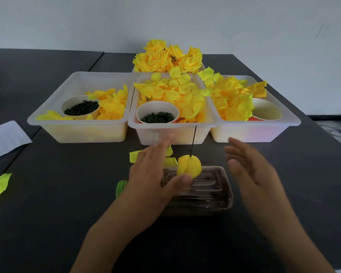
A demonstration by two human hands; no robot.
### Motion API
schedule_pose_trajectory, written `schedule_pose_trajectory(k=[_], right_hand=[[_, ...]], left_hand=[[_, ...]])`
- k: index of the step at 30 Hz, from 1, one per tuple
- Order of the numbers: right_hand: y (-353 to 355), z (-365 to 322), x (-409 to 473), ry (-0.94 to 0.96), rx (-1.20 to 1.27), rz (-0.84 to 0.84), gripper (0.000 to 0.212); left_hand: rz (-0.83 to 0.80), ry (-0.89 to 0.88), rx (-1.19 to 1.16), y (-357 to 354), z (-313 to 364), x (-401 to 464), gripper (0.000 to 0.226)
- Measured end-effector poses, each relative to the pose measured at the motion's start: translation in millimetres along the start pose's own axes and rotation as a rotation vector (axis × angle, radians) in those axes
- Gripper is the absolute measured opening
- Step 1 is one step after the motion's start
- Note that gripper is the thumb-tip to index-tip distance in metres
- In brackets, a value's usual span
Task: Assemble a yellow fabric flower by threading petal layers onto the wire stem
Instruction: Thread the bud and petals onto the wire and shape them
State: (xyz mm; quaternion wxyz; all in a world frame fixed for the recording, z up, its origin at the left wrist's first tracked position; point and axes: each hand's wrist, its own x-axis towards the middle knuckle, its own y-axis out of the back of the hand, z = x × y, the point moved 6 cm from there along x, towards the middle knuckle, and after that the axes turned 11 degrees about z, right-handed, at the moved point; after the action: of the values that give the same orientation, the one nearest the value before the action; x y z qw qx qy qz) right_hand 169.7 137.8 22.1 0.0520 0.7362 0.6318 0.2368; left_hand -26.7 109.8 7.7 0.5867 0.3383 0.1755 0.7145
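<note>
Two hands spread | yellow bud point(189, 165) between left hand point(154, 170) and right hand point(250, 168) | wire stem point(193, 140) upright

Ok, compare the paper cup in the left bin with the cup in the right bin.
The left bin's cup stands upright and holds dark green pieces; the right bin's cup is tipped, and its inside looks empty. The left one stands clear of the petals; yellow petals cover the right one's left edge. Both have pale interiors.

Three bins point(79, 133) wall the table point(47, 213) beyond the clear tray point(215, 201).
</note>
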Motion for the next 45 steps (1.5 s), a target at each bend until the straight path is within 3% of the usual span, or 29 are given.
schedule_pose_trajectory(k=[3, 5, 12, 17, 22, 24, 27, 32, 41, 45], right_hand=[[25.9, 3.3, 17.7, -0.01, 0.018, 0.078, 0.036], [32.7, 1.2, 28.6, -0.002, 0.009, 0.083, 0.032], [-11.3, -28.7, 76.6, 0.138, -0.017, 0.029, 0.026], [-108.7, -59.6, 135.2, 0.393, -0.229, -0.241, 0.027], [-197.9, -46.0, 168.3, 0.525, -0.77, -0.751, 0.023], [-217.0, -35.5, 168.3, 0.532, -0.96, -0.848, 0.03], [-233.3, -31.4, 167.4, 0.532, -1.018, -0.845, 0.028], [-231.4, -29.1, 170.2, 0.543, -0.964, -0.856, 0.004], [-220.4, -23.5, 168.7, 0.506, -0.844, -0.818, 0.015], [-215.3, -30.8, 175.6, 0.526, -0.718, -0.718, 0.016]], left_hand=[[0.188, -0.103, -0.246, 6.0, 15.5, 6.0, 0.05], [0.226, -0.091, -0.361, -3.6, 23.8, 12.3, 0.035], [0.166, -0.041, -0.302, -27.2, 17.6, 17.3, 0.03], [0.063, -0.015, -0.317, -31.6, 18.3, 17.5, 0.027], [-0.014, 0.043, -0.465, -32.2, 15.9, 19.1, 0.024], [-0.013, 0.0, -0.43, -29.8, 18.7, 19.8, 0.023], [-0.023, -0.055, -0.368, -26.9, 22.3, 20.6, 0.014], [-0.064, -0.056, -0.204, -28.3, 19.6, 16.5, 0.052], [-0.021, -0.01, -0.48, -14.2, 0.9, 17.1, 0.046], [-0.033, -0.023, -0.452, -11.3, -3.0, 15.7, 0.043]])
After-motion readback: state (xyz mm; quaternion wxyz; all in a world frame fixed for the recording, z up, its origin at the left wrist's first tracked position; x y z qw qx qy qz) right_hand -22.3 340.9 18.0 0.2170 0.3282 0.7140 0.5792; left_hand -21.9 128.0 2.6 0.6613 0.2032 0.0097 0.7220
